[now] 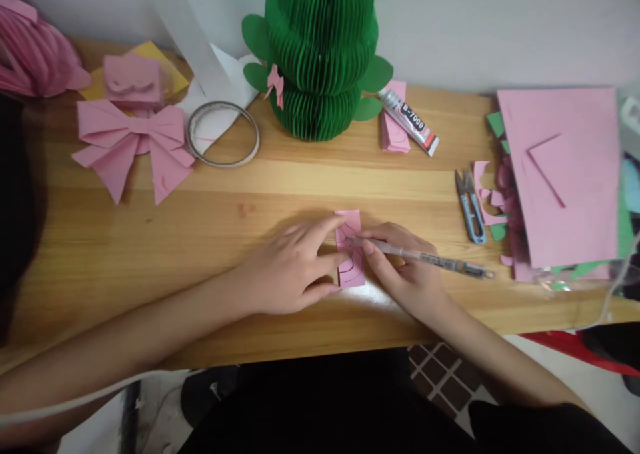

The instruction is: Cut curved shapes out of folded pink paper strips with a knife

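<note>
A small pink paper strip (355,279) with curved lines drawn on it lies upright before me on the wooden table. My left hand (295,267) rests flat with fingers spread, its fingertips pressing on the strip's left side. Between the fingertips of my right hand (407,267) is a clear gel pen (440,261), its tip at the strip near the drawn lines. The pen slants, its rear end pointing right.
Behind stands a green honeycomb paper figure (320,54). A glue tube (411,121) lies on pink papers. Blue thread snips (470,207) and pink sheets (575,234) are at right. Leftward are a tape roll (253,149) and a pink paper bow (117,131).
</note>
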The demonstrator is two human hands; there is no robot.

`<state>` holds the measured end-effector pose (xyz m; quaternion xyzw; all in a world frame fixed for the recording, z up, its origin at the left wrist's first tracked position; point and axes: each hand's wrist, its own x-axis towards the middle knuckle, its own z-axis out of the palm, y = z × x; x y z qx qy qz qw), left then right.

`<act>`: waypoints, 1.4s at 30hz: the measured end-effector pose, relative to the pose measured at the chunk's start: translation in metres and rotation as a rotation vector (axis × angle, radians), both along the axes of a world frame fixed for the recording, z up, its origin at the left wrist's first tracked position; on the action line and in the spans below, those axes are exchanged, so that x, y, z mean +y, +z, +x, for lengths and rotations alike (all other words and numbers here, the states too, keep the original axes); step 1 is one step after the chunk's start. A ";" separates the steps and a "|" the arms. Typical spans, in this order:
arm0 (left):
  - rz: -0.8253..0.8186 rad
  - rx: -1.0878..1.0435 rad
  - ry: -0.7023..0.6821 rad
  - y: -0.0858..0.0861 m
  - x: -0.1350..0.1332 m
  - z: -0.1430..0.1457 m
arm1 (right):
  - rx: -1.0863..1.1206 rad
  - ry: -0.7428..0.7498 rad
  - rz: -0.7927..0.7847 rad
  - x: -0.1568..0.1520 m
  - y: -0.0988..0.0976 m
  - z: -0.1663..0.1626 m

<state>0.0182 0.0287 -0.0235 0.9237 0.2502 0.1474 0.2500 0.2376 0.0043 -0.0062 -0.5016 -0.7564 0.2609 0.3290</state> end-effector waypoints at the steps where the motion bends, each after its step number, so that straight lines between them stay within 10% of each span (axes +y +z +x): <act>1: -0.007 0.004 -0.001 0.001 0.000 0.000 | -0.005 0.000 0.003 0.000 0.000 0.000; 42: -0.033 0.042 0.027 0.004 -0.001 0.002 | 0.077 -0.057 -0.103 -0.005 -0.003 0.004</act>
